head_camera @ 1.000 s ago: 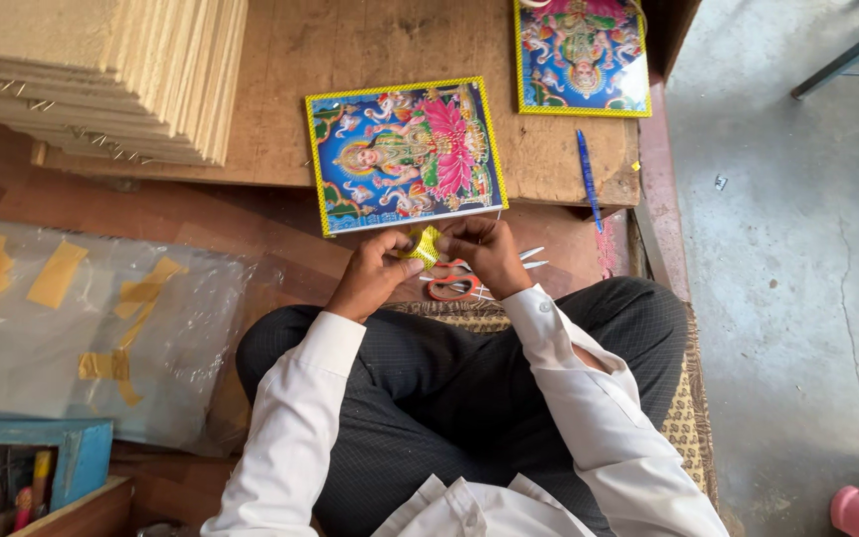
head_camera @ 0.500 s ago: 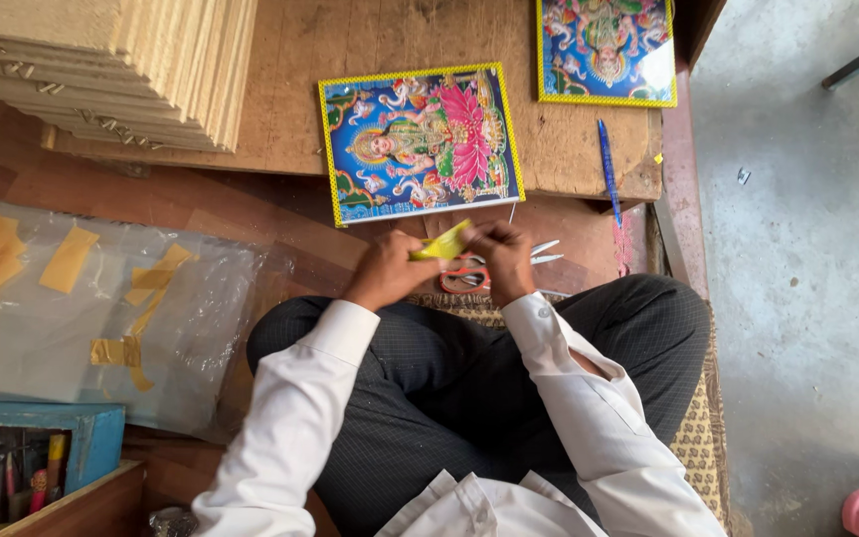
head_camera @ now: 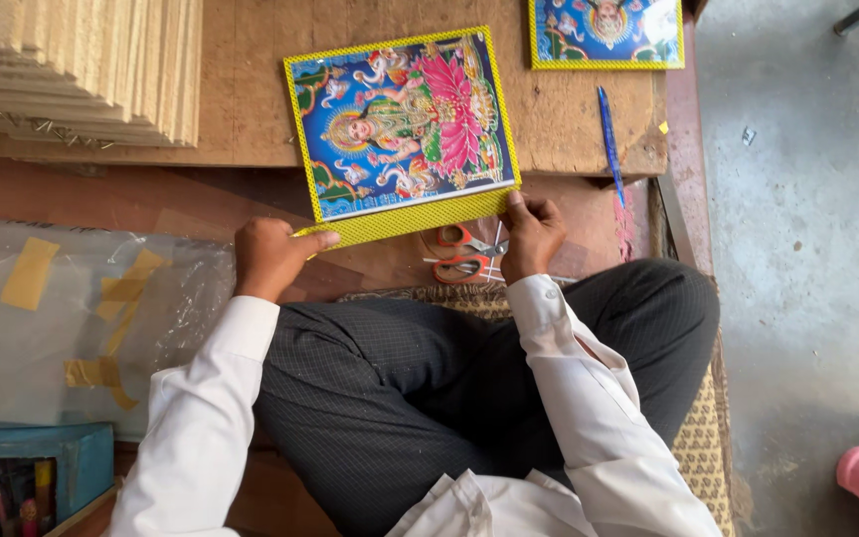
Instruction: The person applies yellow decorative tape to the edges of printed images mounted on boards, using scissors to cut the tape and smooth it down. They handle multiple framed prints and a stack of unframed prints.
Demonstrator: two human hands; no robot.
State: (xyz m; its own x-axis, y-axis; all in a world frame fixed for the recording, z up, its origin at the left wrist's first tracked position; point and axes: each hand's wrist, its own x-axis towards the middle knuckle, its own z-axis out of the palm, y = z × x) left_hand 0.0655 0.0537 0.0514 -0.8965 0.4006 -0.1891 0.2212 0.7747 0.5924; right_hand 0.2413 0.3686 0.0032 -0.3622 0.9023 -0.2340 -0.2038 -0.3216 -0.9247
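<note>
Head view: a yellow tape strip (head_camera: 405, 220), bunched between both hands a moment earlier, is now stretched along the near edge of the colourful picture (head_camera: 402, 119), pinched by the left hand (head_camera: 272, 257) and right hand (head_camera: 531, 234) above orange-handled scissors (head_camera: 461, 254).

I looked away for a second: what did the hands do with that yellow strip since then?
The hands moved apart: left hand and right hand drew the yellow strip, bunched between them before, out along the near edge of the colourful picture. Both hold it as before. The scissors, blue pen and stacked boards stayed put.
</note>
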